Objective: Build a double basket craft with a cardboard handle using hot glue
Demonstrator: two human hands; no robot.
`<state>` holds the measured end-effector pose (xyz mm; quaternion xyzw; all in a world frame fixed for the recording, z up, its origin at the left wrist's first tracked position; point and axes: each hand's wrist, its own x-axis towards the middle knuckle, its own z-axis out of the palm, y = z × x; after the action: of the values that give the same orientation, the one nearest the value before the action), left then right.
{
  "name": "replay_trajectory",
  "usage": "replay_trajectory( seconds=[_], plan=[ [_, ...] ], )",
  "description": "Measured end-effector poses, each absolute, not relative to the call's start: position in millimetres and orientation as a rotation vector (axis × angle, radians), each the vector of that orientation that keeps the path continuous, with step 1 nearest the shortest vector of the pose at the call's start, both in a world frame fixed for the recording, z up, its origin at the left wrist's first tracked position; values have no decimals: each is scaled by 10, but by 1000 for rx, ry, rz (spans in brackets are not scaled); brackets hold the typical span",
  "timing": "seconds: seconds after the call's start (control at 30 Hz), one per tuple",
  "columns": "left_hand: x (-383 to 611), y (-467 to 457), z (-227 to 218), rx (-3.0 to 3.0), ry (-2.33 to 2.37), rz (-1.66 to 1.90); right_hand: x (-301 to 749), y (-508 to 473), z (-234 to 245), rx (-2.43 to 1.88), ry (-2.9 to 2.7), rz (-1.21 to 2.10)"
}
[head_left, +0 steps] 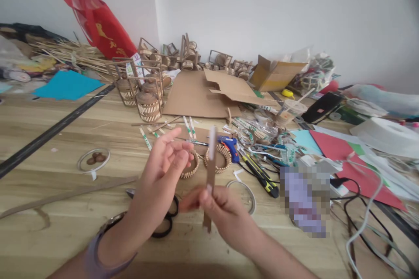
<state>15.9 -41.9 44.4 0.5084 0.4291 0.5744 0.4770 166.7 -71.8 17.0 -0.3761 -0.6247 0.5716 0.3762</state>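
Note:
My right hand [231,216] pinches a narrow brown cardboard strip [211,176] with whitish patches on it, held upright above the table. To its left, my left hand [166,161] is raised with fingers loosely bent and apart, holding nothing. Behind the hands sit two round pieces edged with short wooden sticks, a left one [195,166] partly hidden by my left hand and a right one [223,159] partly covered by the strip. Black-handled scissors [163,228] lie under my left wrist. A pale ring [251,196] rests beyond my right hand.
A blue glue gun [230,144] and a yellow-black utility knife [260,176] lie right of centre. Lidded stick baskets in frames [149,104] stand back left, near cardboard sheets [188,93]. Cables [369,222] run along the right. Another ring [108,163] surrounds several brown balls.

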Motion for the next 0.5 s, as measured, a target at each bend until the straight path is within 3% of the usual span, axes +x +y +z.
replay_trajectory(
  seconds=[0.13,0.3,0.5],
  plan=[
    [87,-515,291,1297,1038,1151,1674,-539,238,-932,-1643,1120],
    [11,-631,172,1318,1000,915,1577,-407,257,-896,-1775,1215],
    [-248,-621,125,1190,1346,1175,1480,-424,20,-969,-1770,1237]
  ],
)
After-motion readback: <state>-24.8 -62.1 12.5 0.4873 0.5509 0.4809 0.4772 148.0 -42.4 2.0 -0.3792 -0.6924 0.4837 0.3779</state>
